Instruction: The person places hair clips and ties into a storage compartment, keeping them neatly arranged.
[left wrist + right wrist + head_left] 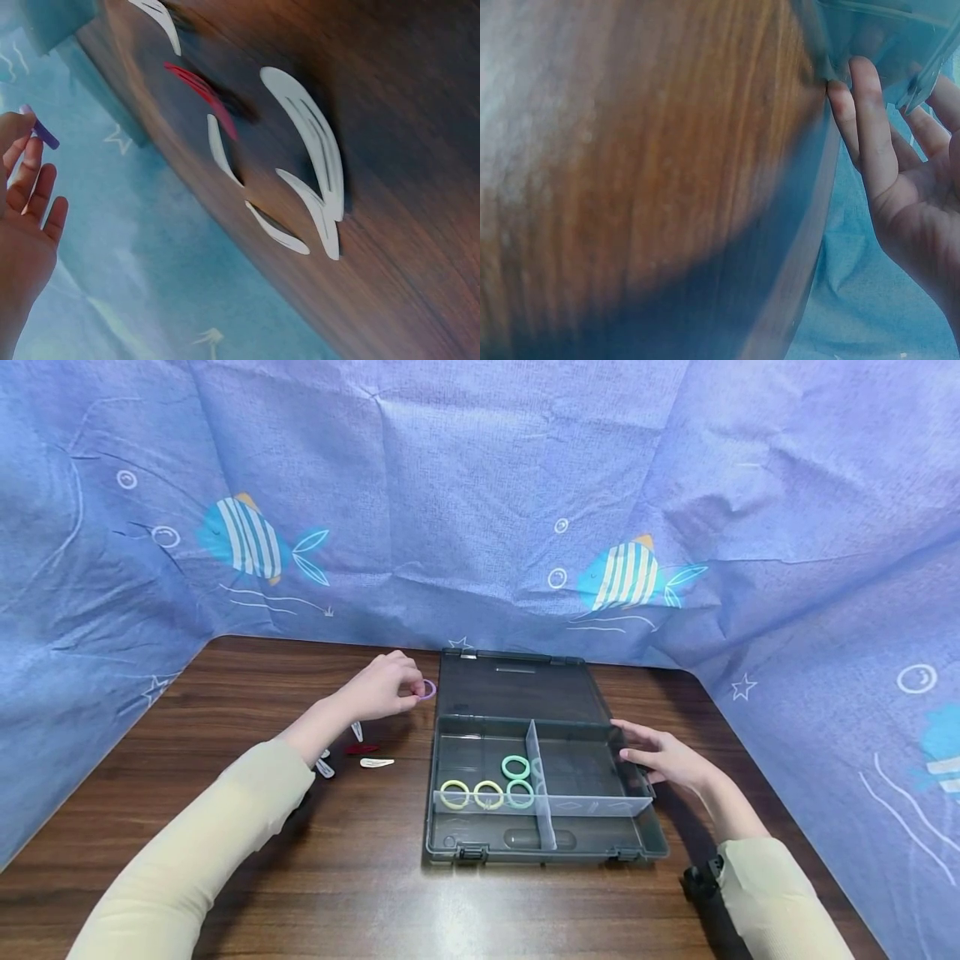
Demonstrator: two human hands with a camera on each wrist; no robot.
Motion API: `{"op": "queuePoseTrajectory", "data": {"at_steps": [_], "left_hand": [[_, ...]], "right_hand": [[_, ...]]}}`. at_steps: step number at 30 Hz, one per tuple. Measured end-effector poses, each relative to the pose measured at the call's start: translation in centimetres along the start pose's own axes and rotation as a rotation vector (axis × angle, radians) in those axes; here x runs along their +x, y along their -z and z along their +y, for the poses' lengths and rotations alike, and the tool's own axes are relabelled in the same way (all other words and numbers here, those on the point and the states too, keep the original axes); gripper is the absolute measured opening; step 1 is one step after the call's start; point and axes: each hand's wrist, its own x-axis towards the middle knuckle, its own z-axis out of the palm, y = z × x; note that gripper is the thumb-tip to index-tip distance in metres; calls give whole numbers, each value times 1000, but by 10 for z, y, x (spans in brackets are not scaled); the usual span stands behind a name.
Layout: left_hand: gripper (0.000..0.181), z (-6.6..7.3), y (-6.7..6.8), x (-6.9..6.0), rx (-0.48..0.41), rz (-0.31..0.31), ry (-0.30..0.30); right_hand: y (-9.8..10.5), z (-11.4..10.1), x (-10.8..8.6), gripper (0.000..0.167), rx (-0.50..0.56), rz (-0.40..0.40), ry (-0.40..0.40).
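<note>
My left hand [384, 687] pinches a purple hair tie [429, 690] between thumb and fingertips, just left of the lid of a dark see-through compartment box [468, 857]. In the left wrist view, the purple hair tie [46, 133] shows edge-on at the fingertips. My right hand [667, 758] grips the box's right wall, its fingers around the rim. From the right wrist, that hand [915, 187] is seen against the box's side. Yellow hair ties [454, 795] and green hair ties [515, 767] lie in the left rear compartment.
White snap hair clips [377, 762] and a red hair clip [362, 749] lie on the wooden table [360, 893], left of the box. Clear dividers [540, 777] split the box. The open lid [517, 689] reaches back toward a blue fish-print cloth [465, 485].
</note>
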Motion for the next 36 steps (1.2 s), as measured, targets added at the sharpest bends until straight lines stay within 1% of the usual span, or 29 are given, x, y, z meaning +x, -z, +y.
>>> {"op": "queuePoseTrajectory", "data": {"at_steps": [4,9,22,28,36], "left_hand": [[7,10,3,1,-10,9,-12],[7,21,4,1,-15,16,-41],[9,48,-1,2,-26,32,-131],[8,59,-6,3,-29,25,-156],[8,67,-17,2,-20,5,-200]], "right_hand": [[0,0,0,62,6,-2,2],[0,1,0,64,14,-5,5],[1,3,1,64,6,-4,11],[1,3,2,65,13,-1,9],[1,3,1,65,9,-5,11]]}}
